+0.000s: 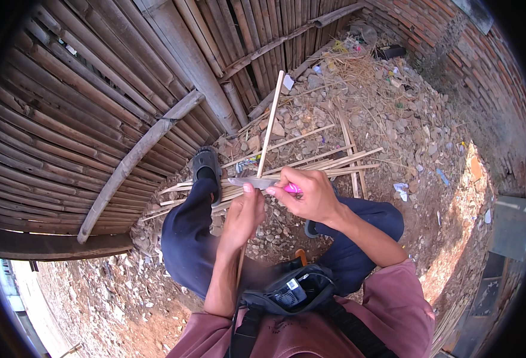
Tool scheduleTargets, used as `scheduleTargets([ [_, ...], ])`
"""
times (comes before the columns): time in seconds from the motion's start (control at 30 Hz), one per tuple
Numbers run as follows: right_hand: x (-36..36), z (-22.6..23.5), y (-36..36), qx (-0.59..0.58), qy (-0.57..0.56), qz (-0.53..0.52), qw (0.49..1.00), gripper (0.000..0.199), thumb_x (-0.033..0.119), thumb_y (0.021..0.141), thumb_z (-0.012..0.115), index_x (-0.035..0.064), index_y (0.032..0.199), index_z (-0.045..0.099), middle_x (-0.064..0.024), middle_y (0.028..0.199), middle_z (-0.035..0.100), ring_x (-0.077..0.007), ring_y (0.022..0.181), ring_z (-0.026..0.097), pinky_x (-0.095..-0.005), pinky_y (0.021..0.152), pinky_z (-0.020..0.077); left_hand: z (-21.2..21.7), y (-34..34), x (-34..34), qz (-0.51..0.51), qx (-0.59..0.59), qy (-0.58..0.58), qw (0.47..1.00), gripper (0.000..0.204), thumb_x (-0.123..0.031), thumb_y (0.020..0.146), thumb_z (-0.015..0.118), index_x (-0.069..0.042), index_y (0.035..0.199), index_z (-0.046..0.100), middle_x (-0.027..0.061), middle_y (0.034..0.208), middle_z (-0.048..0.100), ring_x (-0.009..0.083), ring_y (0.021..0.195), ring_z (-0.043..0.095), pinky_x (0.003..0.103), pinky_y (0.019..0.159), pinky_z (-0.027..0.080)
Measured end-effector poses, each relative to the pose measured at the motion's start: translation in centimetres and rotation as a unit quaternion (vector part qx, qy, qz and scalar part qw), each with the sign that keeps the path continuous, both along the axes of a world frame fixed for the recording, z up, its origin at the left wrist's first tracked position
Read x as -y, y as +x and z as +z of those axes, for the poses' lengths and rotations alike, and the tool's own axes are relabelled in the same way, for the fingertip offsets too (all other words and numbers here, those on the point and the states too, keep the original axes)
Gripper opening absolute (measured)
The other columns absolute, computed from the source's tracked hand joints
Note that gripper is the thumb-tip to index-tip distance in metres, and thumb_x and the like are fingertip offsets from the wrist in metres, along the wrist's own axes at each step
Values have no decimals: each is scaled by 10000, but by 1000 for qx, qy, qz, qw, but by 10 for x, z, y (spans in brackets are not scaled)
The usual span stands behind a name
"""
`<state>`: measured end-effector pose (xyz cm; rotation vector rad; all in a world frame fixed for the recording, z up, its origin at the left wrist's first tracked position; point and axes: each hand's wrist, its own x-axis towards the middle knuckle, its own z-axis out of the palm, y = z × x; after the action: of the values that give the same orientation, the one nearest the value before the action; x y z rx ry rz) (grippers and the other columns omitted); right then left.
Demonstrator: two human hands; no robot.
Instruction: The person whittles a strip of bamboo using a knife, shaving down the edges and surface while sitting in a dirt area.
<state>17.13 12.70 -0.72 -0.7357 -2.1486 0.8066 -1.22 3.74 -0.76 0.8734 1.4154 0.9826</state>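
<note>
My right hand (307, 192) is closed round the pink handle of a knife (250, 182), whose blade points to the left. The blade lies across a long pale bamboo strip (270, 125), just above my left thumb. My left hand (248, 210) grips that strip, which extends far ahead of me and back beneath my left forearm. Several more cut bamboo strips (349, 160) lie in a loose, crossed pile on the ground beyond my hands, between and past my shoes.
A bamboo slat wall (84, 131) with thick poles stands at the left, and a brick wall (483, 65) at the far right. Rubble, dry straw (358, 62) and litter cover the ground. A black waist pouch (290, 290) hangs open at my lap.
</note>
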Motion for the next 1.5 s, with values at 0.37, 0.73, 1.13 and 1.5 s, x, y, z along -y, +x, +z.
scheduleTargets([
  [0.37, -3, 1, 1, 11, -18, 21, 1000, 255, 263, 956, 779, 53, 892, 649, -88, 740, 727, -287, 612, 711, -401, 547, 515, -12, -2, 1, -2, -28, 74, 997, 855, -745, 1064, 93, -75, 718, 497, -26, 562, 417, 72, 422, 390, 240, 413, 310],
  [0.73, -1, 7, 1, 4, -30, 28, 999, 245, 244, 947, 787, 54, 870, 652, -95, 686, 694, -275, 566, 684, -397, 532, 493, -23, -6, 5, 27, 81, 91, 992, 607, -573, 1141, 315, -64, 911, 552, -42, 562, 410, 49, 419, 344, 231, 388, 309],
  [1.13, 4, 2, -6, -32, 27, 0, 999, 251, 175, 902, 826, 36, 795, 646, -90, 671, 658, -269, 560, 664, -374, 518, 475, -19, -3, 4, 60, 29, 77, 995, 632, -626, 1123, 328, -99, 809, 480, -34, 575, 389, 46, 457, 336, 250, 392, 270],
  [1.5, 8, 9, -6, 3, 45, -11, 999, 253, 184, 902, 826, 50, 787, 644, -88, 709, 692, -264, 587, 694, -380, 511, 490, -13, -1, 3, 74, 36, 63, 995, 619, -553, 1150, 347, -127, 701, 376, -64, 601, 330, 49, 514, 307, 272, 469, 219],
])
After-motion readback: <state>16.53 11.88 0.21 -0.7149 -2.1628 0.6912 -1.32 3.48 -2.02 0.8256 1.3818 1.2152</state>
